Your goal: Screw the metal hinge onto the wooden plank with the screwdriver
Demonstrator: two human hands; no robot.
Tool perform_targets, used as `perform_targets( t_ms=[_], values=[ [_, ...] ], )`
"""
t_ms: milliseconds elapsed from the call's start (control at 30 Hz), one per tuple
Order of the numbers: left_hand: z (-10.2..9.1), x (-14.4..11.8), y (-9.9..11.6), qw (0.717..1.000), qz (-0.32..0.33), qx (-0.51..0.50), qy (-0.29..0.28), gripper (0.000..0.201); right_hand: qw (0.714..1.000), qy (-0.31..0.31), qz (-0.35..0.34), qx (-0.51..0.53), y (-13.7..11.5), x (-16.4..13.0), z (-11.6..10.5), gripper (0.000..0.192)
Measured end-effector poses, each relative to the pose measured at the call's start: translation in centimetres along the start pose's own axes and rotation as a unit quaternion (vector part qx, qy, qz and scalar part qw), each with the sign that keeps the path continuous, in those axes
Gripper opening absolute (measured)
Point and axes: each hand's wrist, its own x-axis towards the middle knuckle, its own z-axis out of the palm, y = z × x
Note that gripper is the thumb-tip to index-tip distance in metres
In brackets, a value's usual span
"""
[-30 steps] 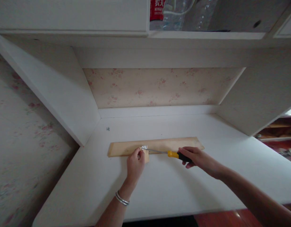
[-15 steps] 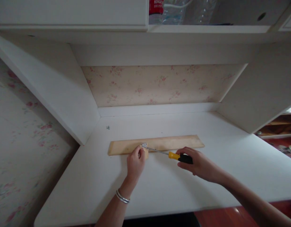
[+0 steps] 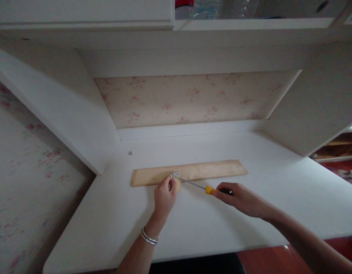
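A long pale wooden board [image 3: 204, 169] lies flat on the white desk [image 3: 193, 224]. My left hand [image 3: 164, 197] pinches a small metal bracket [image 3: 175, 174] against the board's near edge, over a short wooden block. My right hand [image 3: 239, 198] grips the yellow-and-black handle of a screwdriver [image 3: 201, 187]. Its thin shaft slants up to the left, and the tip meets the bracket. A silver bangle sits on my left wrist.
A small dark screw-like item [image 3: 129, 153] lies at the desk's back left corner. White side panels close in the desk on both sides, with floral wallpaper behind. A shelf above holds bottles [image 3: 199, 4]. Red-brown floor shows at the lower right.
My right hand has slid toward me and lower, tilting the screwdriver more steeply. The left hand has stayed at the bracket. The view has tipped down slightly.
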Motion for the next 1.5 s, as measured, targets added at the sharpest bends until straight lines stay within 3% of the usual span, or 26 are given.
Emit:
perform_targets(
  t_ms=[333, 500, 767, 967, 1067, 1167, 1333, 1500],
  values=[
    [-0.1, 0.2, 0.2, 1.0, -0.013, -0.021, -0.002, 0.027, 0.97, 0.173, -0.073, -0.152, 0.7, -0.2, 1.7, 0.017],
    [0.1, 0.1, 0.3, 0.999, -0.016, -0.031, -0.004, 0.027, 0.944, 0.179, -0.132, -0.242, 1.2, -0.4, 2.2, 0.022],
    [0.1, 0.1, 0.2, 0.999, -0.032, -0.038, -0.021, 0.027, 0.895, 0.202, -0.162, -0.363, 1.8, -0.7, 2.4, 0.027],
    [0.2, 0.3, 0.1, 0.996, -0.059, -0.062, -0.034, 0.026, 0.876, 0.229, -0.18, -0.383, 2.6, -0.8, 2.3, 0.026],
    [0.2, 0.4, 0.0, 0.99, -0.089, -0.099, -0.046, 0.025, 0.882, 0.255, -0.19, -0.349, 3.1, -0.6, 2.5, 0.025],
    [0.3, 0.4, 0.0, 0.982, -0.108, -0.14, -0.071, 0.027, 0.913, 0.259, -0.163, -0.27, 3.5, -0.6, 2.9, 0.027],
    [0.8, -0.6, 0.3, 0.96, -0.094, -0.159, -0.209, 0.027, 0.973, 0.207, -0.062, -0.077, 3.4, -1.1, 4.1, 0.034],
    [1.1, -1.3, 0.5, 0.941, -0.086, -0.146, -0.292, 0.031, 0.988, 0.151, -0.01, 0.041, 3.5, -1.8, 5.6, 0.037]
  ],
)
